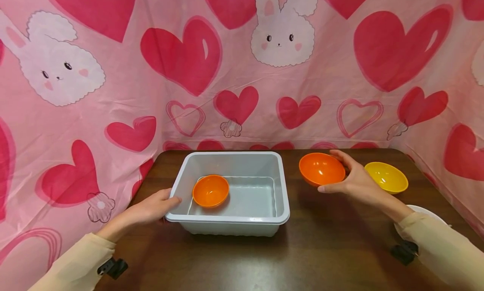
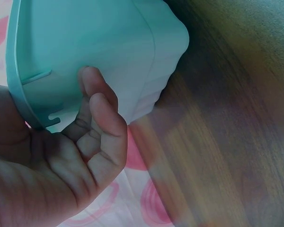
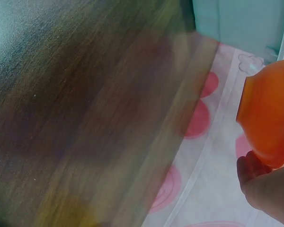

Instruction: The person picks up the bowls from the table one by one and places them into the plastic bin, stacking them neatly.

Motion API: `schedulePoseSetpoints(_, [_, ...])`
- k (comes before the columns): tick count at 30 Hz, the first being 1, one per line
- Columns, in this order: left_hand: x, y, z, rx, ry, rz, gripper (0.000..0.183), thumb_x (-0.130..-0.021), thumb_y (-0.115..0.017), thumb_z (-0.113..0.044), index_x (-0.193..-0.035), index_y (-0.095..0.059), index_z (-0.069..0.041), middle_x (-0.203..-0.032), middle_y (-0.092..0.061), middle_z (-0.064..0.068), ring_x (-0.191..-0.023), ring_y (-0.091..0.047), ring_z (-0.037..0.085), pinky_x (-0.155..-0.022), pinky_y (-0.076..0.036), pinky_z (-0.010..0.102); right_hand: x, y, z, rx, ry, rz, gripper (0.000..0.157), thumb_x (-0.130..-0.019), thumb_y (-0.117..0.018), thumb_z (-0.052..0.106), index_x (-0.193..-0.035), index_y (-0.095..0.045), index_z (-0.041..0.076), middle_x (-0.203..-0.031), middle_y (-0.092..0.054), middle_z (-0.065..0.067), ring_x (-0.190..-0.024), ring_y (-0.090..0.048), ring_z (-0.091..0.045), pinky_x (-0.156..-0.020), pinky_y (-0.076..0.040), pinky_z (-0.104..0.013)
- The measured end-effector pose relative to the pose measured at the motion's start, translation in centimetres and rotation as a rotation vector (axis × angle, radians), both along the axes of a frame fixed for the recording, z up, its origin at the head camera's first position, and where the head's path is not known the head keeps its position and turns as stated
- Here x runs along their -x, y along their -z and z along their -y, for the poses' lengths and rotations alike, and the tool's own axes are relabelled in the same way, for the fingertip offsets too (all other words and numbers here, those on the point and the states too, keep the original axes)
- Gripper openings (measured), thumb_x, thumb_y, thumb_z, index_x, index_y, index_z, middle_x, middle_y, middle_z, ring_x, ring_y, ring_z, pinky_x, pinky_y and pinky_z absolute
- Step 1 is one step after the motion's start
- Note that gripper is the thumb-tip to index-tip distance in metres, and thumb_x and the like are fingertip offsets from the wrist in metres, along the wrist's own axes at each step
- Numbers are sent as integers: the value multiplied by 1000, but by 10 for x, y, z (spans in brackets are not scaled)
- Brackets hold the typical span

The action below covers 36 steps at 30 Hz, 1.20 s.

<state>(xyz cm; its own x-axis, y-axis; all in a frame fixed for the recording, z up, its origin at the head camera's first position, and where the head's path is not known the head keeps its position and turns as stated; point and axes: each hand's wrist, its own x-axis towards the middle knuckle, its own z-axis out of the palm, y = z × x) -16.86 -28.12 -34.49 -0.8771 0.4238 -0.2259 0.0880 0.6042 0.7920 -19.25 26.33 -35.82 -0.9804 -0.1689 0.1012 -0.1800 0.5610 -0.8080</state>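
Note:
My right hand [image 1: 355,177] grips an orange bowl [image 1: 321,168] by its right side, thumb at the front and fingers behind. In the right wrist view the bowl [image 3: 270,111] hangs clear of the table, its foot showing. At the left, my left hand [image 1: 156,206] holds the rim of a light grey plastic tub [image 1: 227,219]. Its thumb lies over the rim, and in the left wrist view the curled fingers [image 2: 109,118] are under the rim against the outer wall. A second orange bowl [image 1: 211,191] sits upright inside the tub, toward its left side.
A yellow bowl [image 1: 386,177] stands on the brown wooden table [image 1: 242,265] behind my right wrist. Nearer, a white dish [image 1: 427,211] is partly hidden by my right sleeve. A pink curtain [image 1: 234,72] with hearts and rabbits hangs round the table's back and sides.

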Motion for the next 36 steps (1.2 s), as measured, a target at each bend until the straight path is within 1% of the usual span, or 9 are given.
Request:
schedulePoseSetpoints(5, [1,-1,-1,1,6,6,48,-105,-51,-12,-142,-41,17,-91,-65,11,-69,-63,26,-57,-60,47,-3,-5,2,4,-12,-5,111,-79,-93,28,-165,-27,8,-157,-44,-21,-127,-53,-37,-89,-43,-9])
schedulePoseSetpoints(10, [0,0,0,-3,4,-3,46,-105,-50,-11,-140,-42,18,-88,-65,9,-67,-62,25,-56,-59,47,-4,-10,4,10,-22,-35,110,-78,-94,28,-165,-29,11,-157,-45,-18,-127,-52,-36,-90,-44,-10])
schedulePoseSetpoints(16, [0,1,0,-5,9,-12,44,-105,-48,-10,-137,-43,19,-86,-64,8,-66,-62,28,-55,-59,49,-7,-20,7,4,-28,-53,107,-79,-93,29,-164,-31,13,-156,-46,-16,-127,-52,-34,-90,-46,-13])
schedulePoseSetpoints(20, [-1,0,-1,-10,16,-17,42,-104,-48,-10,-134,-45,19,-84,-63,8,-65,-62,29,-54,-58,47,-7,-27,9,18,-31,-58,107,-79,-94,28,-164,-31,13,-156,-46,-15,-126,-52,-33,-89,-47,-13])
schedulePoseSetpoints(24, [-2,-1,-2,-18,14,-22,39,-104,-48,-10,-131,-47,18,-81,-63,8,-63,-60,28,-53,-57,44,-7,-32,12,12,-38,-61,110,-78,-94,29,-165,-30,14,-158,-44,-16,-128,-51,-36,-90,-46,-13])
schedulePoseSetpoints(27, [-2,0,-2,-20,14,-24,38,-104,-48,-10,-130,-48,18,-80,-63,7,-62,-60,27,-52,-57,42,-7,-36,15,-11,-33,-69,111,-77,-94,31,-166,-30,15,-159,-43,-15,-130,-51,-36,-93,-46,-17])
schedulePoseSetpoints(31, [-2,1,0,-19,17,-22,38,-105,-48,-10,-130,-47,18,-80,-63,7,-62,-60,27,-52,-57,42,-5,-42,20,-23,-41,-79,111,-77,-95,32,-165,-30,15,-160,-44,-13,-130,-51,-34,-100,-48,-32])
schedulePoseSetpoints(33, [-1,2,0,-20,19,-22,38,-105,-48,-10,-131,-47,18,-81,-63,7,-63,-60,27,-52,-57,42,-3,-44,23,-20,-54,-91,110,-77,-95,30,-165,-31,14,-159,-44,-13,-131,-50,-35,-101,-48,-33])
schedulePoseSetpoints(36, [0,2,1,-20,20,-23,39,-105,-48,-10,-132,-46,18,-82,-63,7,-64,-61,28,-53,-58,43,0,-48,27,-19,-71,-103,110,-77,-95,29,-165,-31,12,-158,-45,-14,-132,-50,-36,-100,-47,-28])
